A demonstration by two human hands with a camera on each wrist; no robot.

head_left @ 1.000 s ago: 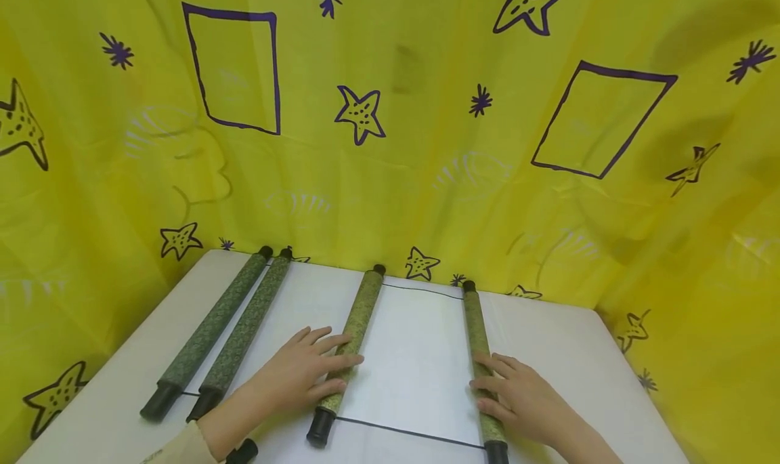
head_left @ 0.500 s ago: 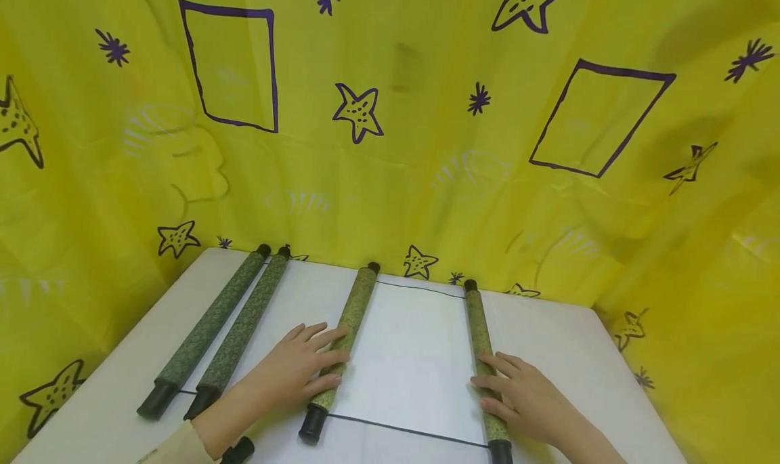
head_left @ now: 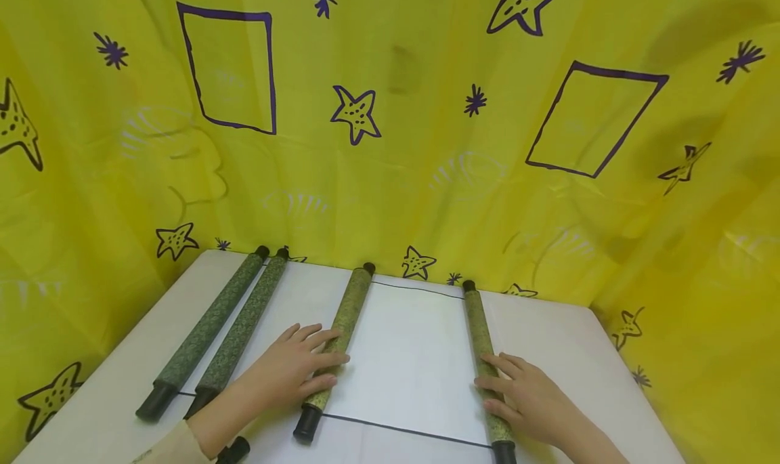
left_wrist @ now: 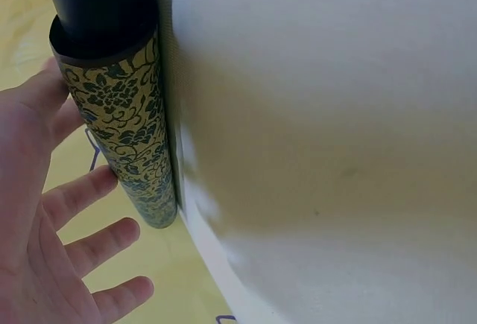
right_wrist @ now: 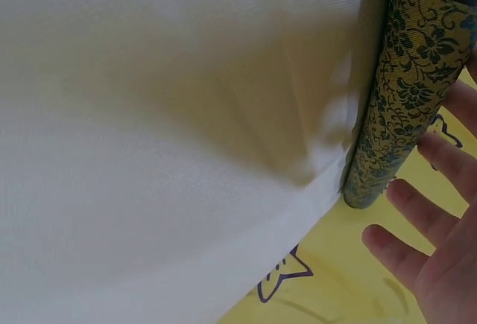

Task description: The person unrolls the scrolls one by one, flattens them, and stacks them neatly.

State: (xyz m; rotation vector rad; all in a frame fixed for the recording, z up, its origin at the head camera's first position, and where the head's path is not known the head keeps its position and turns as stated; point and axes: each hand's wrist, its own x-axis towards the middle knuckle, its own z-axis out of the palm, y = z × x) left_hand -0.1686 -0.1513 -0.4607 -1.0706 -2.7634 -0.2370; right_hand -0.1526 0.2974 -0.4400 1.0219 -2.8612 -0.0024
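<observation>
A hand scroll with two olive-gold brocade rolls and black end knobs lies partly unrolled on the white table point(head_left: 548, 322). Between its left roll point(head_left: 350, 308) and right roll point(head_left: 478, 322) is a white stretch point(head_left: 414, 362), with a thin dark line along its far and near edges. My left hand point(head_left: 289, 366) rests spread fingers on the left roll. The right hand point(head_left: 530, 396) lays its fingers on the right roll. Each wrist view shows floral brocade, with fingers of the left hand point(left_wrist: 45, 227) and right hand point(right_wrist: 440, 242) extended beside it, not wrapped round it.
Two darker green rolls point(head_left: 210, 325) with black knobs lie side by side at the left. Another black knob point(head_left: 235, 448) shows below my left forearm. A yellow curtain point(head_left: 402, 64) with purple stars and frames hangs behind the table.
The left hand and left roll have shifted left. The right roll's near end has moved slightly right, with the right hand on it. The white stretch between the rolls is wider.
</observation>
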